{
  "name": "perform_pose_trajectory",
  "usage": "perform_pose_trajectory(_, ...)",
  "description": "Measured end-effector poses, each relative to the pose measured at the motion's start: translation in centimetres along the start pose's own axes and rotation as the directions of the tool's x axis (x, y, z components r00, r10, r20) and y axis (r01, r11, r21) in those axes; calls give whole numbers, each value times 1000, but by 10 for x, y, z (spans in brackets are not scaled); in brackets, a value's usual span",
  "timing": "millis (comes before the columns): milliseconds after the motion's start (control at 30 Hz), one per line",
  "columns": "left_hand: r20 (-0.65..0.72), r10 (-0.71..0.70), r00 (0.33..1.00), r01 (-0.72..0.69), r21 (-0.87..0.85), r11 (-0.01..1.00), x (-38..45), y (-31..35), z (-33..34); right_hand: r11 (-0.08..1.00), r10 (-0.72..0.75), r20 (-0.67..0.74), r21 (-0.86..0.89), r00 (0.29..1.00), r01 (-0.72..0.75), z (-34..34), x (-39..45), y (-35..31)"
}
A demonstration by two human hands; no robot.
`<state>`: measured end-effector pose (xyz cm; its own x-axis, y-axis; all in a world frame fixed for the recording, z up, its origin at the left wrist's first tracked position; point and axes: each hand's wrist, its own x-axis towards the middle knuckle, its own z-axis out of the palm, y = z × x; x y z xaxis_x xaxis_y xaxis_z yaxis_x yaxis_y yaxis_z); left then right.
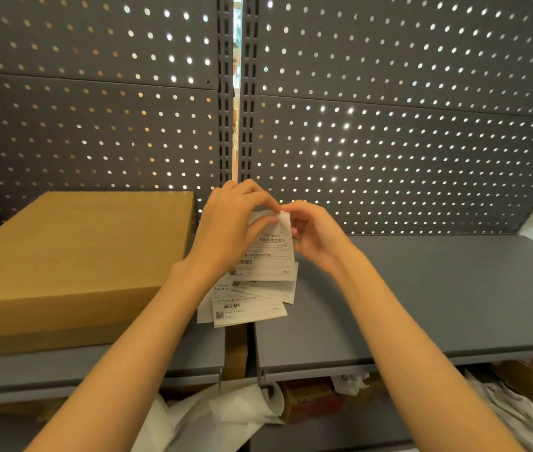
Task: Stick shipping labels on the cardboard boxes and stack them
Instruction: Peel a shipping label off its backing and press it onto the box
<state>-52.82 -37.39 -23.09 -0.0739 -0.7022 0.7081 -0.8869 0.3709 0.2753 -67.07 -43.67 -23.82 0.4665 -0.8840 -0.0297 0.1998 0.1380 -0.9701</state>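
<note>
Forearms reach to 12 | our left hand (pixel 231 223) grips labels (pixel 258 278) | right hand (pixel 315 234) pinches top corner, likely peeling | box (pixel 72 256) waits at 9

Just left of the pinching fingers, the cardboard box (pixel 76 256) looks matt brown; the pinched labels (pixel 268 256) are thin white paper; beneath, matt grey metal shelf (pixel 438 288).

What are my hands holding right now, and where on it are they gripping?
A fanned bunch of shipping labels. The left hand holds the bunch near its top, and the right hand pinches the top corner of the front label.
</note>
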Motion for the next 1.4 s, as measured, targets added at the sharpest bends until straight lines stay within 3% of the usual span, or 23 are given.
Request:
perform_pose_trajectory(333, 29, -26, 999, 26, -5, 1000, 0, -1, -2, 996, 83, 78, -25, 994, -81, 3, -3, 0)
perform_pose_trajectory(533, 23, -29, 999, 29, -17, 999, 0, -2, -1, 995, 79, 90, 51, 993, -84, 3, -1, -1)
perform_pose_trajectory(933, -33, 0, 999, -2, -43, 999, 0, -1, 1, 990, 116, 51, 78, 992, -120, 1, 2, 2)
perform_pose_trajectory(1200, 26, -8, 1000, 9, -36, 999, 1, -1, -1, 992, 117, 44, 40, 992, -119, 1, 3, 2)
perform_pose_trajectory(1400, 43, -19, 999, 21, -46, 999, 2, -3, 0, 990, 126, 125, 40, 984, -132, -2, 3, 3)
